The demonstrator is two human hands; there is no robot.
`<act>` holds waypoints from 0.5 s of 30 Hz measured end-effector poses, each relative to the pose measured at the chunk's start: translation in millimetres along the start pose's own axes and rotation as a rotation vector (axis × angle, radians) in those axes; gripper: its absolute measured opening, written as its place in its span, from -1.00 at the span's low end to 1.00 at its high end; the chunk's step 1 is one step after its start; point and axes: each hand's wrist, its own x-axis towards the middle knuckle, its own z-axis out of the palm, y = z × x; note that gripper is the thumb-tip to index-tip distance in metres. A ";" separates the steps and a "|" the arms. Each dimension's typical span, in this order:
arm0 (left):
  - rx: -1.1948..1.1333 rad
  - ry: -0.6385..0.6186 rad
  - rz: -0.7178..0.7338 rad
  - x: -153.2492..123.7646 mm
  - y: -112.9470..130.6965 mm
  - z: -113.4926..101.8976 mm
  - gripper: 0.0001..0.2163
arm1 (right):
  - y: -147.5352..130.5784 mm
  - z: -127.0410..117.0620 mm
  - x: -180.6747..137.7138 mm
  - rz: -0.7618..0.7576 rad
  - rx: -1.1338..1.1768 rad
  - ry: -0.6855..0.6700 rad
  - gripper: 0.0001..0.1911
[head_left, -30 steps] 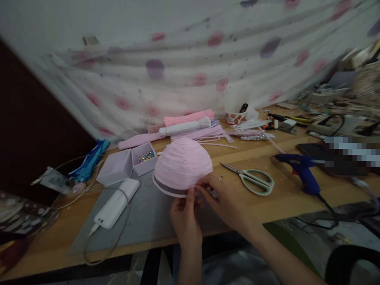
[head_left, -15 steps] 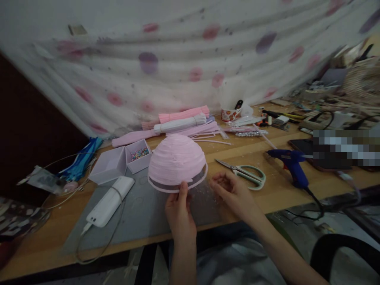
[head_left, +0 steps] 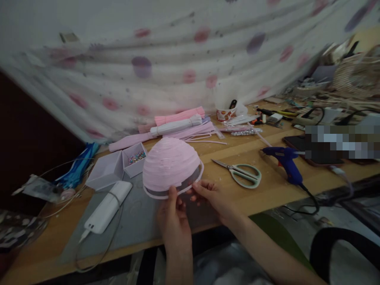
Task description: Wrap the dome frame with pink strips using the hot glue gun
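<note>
A pink ribbed dome (head_left: 170,163) with a clear rim stands tilted on a grey mat (head_left: 139,215). My left hand (head_left: 173,221) pinches the dome's near rim with thumb up. My right hand (head_left: 211,194) holds the rim just to the right, fingers curled on the pink edging strip. Both hands are closed on the dome's lower edge.
Green-handled scissors (head_left: 243,173) and a blue glue gun (head_left: 285,163) lie to the right on the wooden table (head_left: 267,194). A white power bank (head_left: 108,206) with cable, small lilac boxes (head_left: 117,168) and bundles of pink and white strips (head_left: 175,126) sit left and behind. A spotted cloth hangs behind.
My right hand, off the dome half a second ago, has come back to its rim. The dome has tilted and shifted slightly left in view.
</note>
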 end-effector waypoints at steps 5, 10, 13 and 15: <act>-0.041 -0.007 -0.054 0.2 7.4 0.6 -0.54 | -2.0 -1.9 -2.4 -0.031 -0.100 0.025 -0.47; -0.079 0.011 -0.091 2.2 10.9 0.9 -0.50 | -12.0 -21.0 -15.7 -0.115 -0.169 0.145 -0.51; -0.088 -0.006 -0.096 1.0 8.8 -0.1 -0.52 | -11.7 -18.9 -21.3 -0.128 -0.170 0.147 -0.46; -0.076 -0.040 -0.106 0.2 5.5 -1.7 -0.56 | -7.6 -8.4 -22.2 -0.102 -0.157 0.095 -0.54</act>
